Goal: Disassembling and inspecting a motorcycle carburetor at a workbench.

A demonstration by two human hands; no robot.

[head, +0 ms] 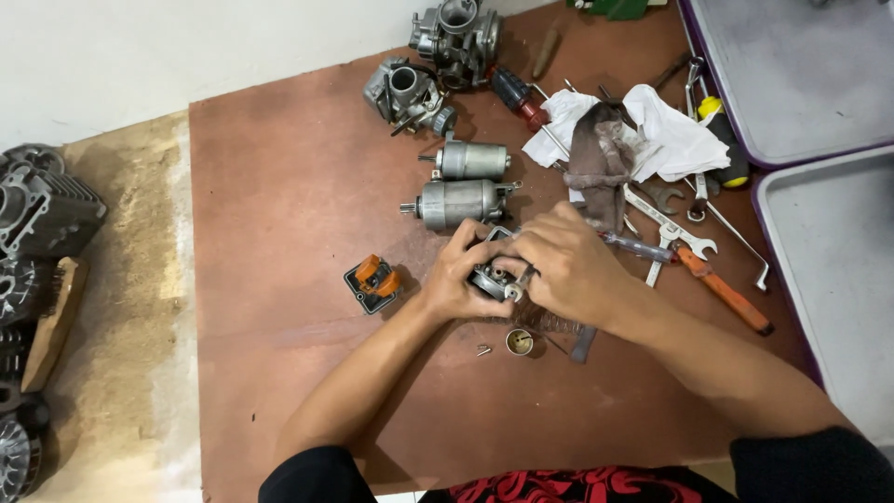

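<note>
Both my hands meet over the middle of a brown board [298, 186]. My left hand [456, 279] grips a small grey metal carburetor body [491, 278] from the left. My right hand [568, 265] closes on the same part from the right, covering most of it. A clear-handled screwdriver [559, 326] lies just under my right hand. A small brass cup [519, 342] and a tiny screw [483, 350] rest on the board right below my hands.
Two grey cylindrical motors [461, 200] lie beyond my hands, two carburetors [438, 56] further back. An orange-and-black part [374, 282] sits left. Rags [633, 140], wrenches [670, 228], an orange-handled tool [726, 293] lie right. Purple-rimmed trays [819, 214] stand far right, engine parts [37, 214] far left.
</note>
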